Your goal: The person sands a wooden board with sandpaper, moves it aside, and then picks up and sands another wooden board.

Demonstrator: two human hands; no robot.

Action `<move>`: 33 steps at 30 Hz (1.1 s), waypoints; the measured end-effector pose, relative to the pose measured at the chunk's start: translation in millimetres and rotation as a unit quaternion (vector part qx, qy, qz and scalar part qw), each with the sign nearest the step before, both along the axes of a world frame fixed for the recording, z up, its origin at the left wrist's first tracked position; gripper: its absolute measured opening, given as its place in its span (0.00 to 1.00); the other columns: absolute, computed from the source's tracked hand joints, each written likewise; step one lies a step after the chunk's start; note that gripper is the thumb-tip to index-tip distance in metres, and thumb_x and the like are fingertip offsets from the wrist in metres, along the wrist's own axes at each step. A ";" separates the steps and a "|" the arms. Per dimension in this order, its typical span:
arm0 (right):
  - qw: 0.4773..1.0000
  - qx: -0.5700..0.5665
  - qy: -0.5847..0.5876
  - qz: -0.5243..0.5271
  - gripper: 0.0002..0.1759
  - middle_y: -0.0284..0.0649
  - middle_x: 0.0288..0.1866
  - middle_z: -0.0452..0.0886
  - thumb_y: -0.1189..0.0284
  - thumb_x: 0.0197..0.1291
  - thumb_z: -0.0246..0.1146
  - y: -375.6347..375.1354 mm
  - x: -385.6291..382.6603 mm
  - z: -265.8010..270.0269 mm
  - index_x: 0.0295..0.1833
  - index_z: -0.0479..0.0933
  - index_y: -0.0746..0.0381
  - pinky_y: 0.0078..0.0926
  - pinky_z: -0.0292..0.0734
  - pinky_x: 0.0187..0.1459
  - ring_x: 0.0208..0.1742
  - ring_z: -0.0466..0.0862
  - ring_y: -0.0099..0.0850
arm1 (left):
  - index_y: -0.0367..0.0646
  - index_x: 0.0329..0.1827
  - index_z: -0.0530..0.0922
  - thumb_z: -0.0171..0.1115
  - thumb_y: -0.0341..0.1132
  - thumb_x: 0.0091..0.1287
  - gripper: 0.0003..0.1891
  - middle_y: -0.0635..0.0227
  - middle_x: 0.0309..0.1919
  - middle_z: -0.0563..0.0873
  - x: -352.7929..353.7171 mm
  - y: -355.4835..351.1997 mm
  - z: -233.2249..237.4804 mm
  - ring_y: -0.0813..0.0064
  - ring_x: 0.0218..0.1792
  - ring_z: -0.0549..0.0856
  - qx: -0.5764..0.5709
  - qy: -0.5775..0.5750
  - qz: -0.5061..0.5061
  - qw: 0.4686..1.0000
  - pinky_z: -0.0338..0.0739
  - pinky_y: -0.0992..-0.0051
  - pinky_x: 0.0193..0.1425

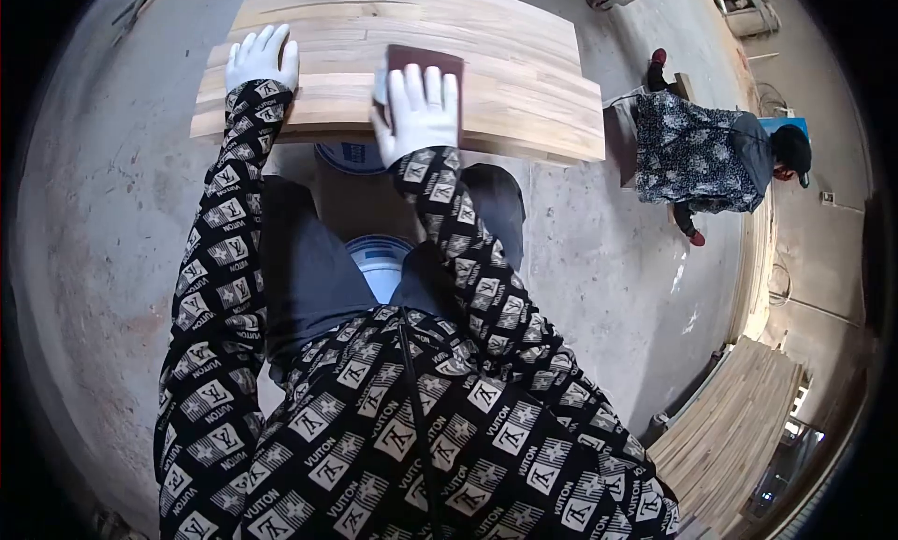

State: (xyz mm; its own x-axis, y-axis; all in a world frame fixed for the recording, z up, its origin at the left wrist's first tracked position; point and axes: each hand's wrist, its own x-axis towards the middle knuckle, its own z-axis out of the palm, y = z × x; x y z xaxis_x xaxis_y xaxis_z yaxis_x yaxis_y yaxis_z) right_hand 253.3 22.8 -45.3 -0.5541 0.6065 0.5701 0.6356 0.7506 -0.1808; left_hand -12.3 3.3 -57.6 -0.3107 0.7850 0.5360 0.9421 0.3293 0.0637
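Observation:
A laminated wood board point(505, 35) lies across in front of me, with a stepped right end that looks like more than one board stacked. My left hand point(263, 59), in a white glove, rests flat on the board's left end with its fingers apart. Under my gloved right hand point(423, 115) is a dark reddish-brown sheet of sandpaper point(440, 57), pressed on the board's near half. The fingers stretch over the sheet; a pale edge shows at its left side. What lies beneath the sheet is hidden.
I sit on a blue-and-white bucket point(379, 255); another bucket point(351, 157) stands under the board. To the right, a person in a patterned top point(697, 152) is at work. Stacked wood panels point(725, 432) lie at the lower right, along the wall side.

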 end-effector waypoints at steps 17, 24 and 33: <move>0.946 0.016 -0.130 -0.296 0.27 0.48 0.58 0.77 0.56 0.64 0.61 101.6 168.2 -10.0 0.61 0.75 0.62 0.51 0.64 0.63 0.58 0.74 0.49 | 0.52 0.61 0.81 0.56 0.47 0.72 0.19 0.64 0.59 0.84 3.4 -0.3 2.2 0.63 0.63 0.78 0.043 0.013 -0.007 0.999 0.66 0.58 0.73; 0.999 0.005 -0.009 0.037 0.31 0.54 0.66 0.74 0.57 0.63 0.63 3.8 -5.5 -2.2 0.66 0.73 0.64 0.59 0.52 0.76 0.71 0.68 0.56 | 0.51 0.58 0.82 0.56 0.46 0.71 0.18 0.65 0.57 0.85 1.5 1.3 -1.2 0.63 0.61 0.79 0.059 0.026 -0.015 0.998 0.65 0.56 0.73; 0.989 0.045 -0.076 -0.118 0.24 0.49 0.60 0.76 0.58 0.63 0.62 120.4 172.6 -9.5 0.60 0.75 0.60 0.52 0.63 0.64 0.60 0.73 0.50 | 0.49 0.62 0.80 0.54 0.46 0.72 0.20 0.64 0.60 0.83 4.8 -2.6 4.2 0.63 0.62 0.78 0.051 -0.001 -0.026 0.998 0.66 0.59 0.72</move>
State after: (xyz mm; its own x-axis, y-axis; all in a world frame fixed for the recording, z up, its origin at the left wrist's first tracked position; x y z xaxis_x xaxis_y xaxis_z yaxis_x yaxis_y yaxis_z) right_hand 425.9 143.2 -54.8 -0.4857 0.6805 0.5486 0.8102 0.5861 -0.0097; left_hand -7.5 0.7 -53.4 -0.2727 0.7415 0.6130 0.9574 0.2718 0.0971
